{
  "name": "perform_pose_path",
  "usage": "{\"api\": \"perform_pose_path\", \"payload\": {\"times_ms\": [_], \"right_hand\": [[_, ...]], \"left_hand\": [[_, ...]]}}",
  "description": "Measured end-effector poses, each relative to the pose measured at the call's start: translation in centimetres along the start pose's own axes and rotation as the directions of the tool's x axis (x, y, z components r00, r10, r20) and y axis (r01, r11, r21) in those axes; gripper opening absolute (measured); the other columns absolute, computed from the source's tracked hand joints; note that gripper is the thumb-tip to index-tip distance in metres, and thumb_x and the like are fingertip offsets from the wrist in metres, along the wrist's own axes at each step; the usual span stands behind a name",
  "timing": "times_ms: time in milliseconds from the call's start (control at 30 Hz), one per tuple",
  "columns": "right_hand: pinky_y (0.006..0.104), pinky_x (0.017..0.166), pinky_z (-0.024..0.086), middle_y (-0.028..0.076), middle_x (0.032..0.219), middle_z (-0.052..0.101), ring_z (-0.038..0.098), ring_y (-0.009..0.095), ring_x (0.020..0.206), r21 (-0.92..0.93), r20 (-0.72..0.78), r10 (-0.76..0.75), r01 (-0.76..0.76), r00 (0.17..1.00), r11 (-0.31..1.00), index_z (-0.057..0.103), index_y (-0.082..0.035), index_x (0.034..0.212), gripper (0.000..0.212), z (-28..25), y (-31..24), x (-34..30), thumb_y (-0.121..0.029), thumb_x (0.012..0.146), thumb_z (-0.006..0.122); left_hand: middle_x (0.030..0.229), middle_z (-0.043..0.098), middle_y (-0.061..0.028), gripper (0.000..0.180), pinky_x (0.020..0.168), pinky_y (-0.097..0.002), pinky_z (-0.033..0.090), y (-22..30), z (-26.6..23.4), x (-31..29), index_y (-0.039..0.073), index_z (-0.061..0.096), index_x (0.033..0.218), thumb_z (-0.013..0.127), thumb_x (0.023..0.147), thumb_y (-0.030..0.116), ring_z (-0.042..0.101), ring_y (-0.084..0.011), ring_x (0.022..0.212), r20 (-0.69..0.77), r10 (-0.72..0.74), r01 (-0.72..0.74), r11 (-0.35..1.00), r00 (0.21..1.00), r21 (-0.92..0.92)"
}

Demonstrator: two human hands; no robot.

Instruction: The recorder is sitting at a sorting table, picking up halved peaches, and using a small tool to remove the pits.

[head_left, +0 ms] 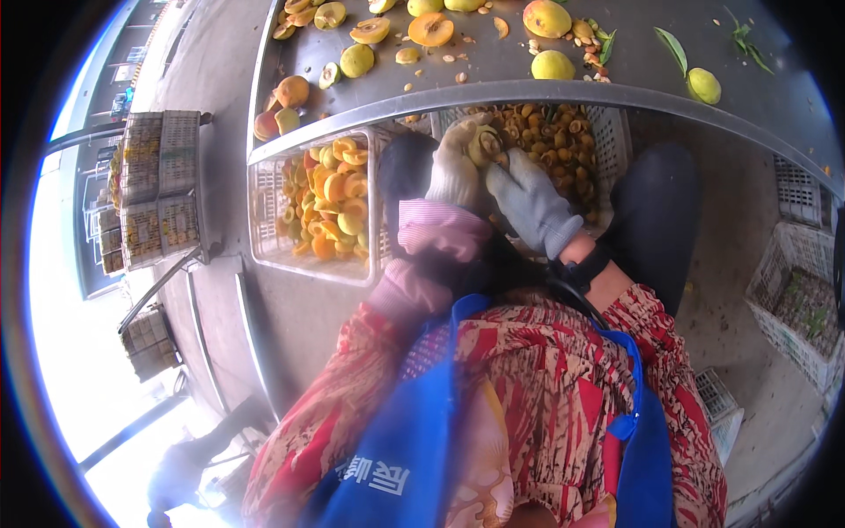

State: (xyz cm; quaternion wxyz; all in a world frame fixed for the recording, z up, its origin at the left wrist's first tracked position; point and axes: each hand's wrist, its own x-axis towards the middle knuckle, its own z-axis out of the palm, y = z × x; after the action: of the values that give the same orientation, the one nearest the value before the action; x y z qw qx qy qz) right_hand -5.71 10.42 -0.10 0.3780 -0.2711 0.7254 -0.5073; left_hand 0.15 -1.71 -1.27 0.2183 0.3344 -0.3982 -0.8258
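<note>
My left hand (pixel 456 165), in a whitish glove, is closed round a yellow-green peach (pixel 483 146) just below the table edge. Against the peach rests my right hand (pixel 532 201), in a grey glove, with its fingers curled in. Whether it grips a small tool cannot be seen. Behind both hands stands a crate (pixel 613 141) of brown, cup-like fruit scraps (pixel 550 141). To the left, a white plastic crate (pixel 312 270) holds many orange-yellow peach halves (pixel 327 195).
A metal table (pixel 493 69) with a raised rim crosses the top, bearing peaches (pixel 553 64), cut halves (pixel 431 29), pits and leaves. Stacked crates (pixel 161 176) stand on a cart at far left. Another crate (pixel 797 304) with debris stands at right. My knees flank the scrap crate.
</note>
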Motion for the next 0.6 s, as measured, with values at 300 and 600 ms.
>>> {"api": "perform_pose_path", "payload": {"times_ms": [300, 600], "right_hand": [[0.0376, 0.088, 0.048, 0.022, 0.113, 0.057, 0.059, 0.034, 0.097, -0.198, 0.053, -0.222, 0.228, 0.974, 0.953, 0.055, -0.003, 0.122, 0.029, 0.1, 0.8, 0.5, -0.016, 0.097, 0.050], [0.0351, 0.079, 0.051, 0.018, 0.097, 0.061, 0.062, 0.026, 0.088, -0.327, 0.362, -0.364, 0.482, 0.859, 0.813, 0.056, -0.002, 0.121, 0.031, -1.8, 0.9, 0.3, -0.024, 0.098, 0.052]], "left_hand": [[0.099, 0.065, -0.0115, 0.039, 0.078, -0.0280, 0.052, 0.1, 1.3, 0.4, -0.002, 0.061, 0.108, 0.048, 0.102, 0.035, 0.063, -0.0192, 0.081, -0.095, 0.127, -0.125, 0.992, 0.987, 0.027], [0.092, 0.065, -0.0140, 0.036, 0.065, -0.0316, 0.054, 1.0, 1.6, -0.5, -0.003, 0.058, 0.103, 0.048, 0.101, 0.032, 0.064, -0.0221, 0.076, -0.082, 0.089, -0.088, 0.996, 0.993, 0.019]]}}
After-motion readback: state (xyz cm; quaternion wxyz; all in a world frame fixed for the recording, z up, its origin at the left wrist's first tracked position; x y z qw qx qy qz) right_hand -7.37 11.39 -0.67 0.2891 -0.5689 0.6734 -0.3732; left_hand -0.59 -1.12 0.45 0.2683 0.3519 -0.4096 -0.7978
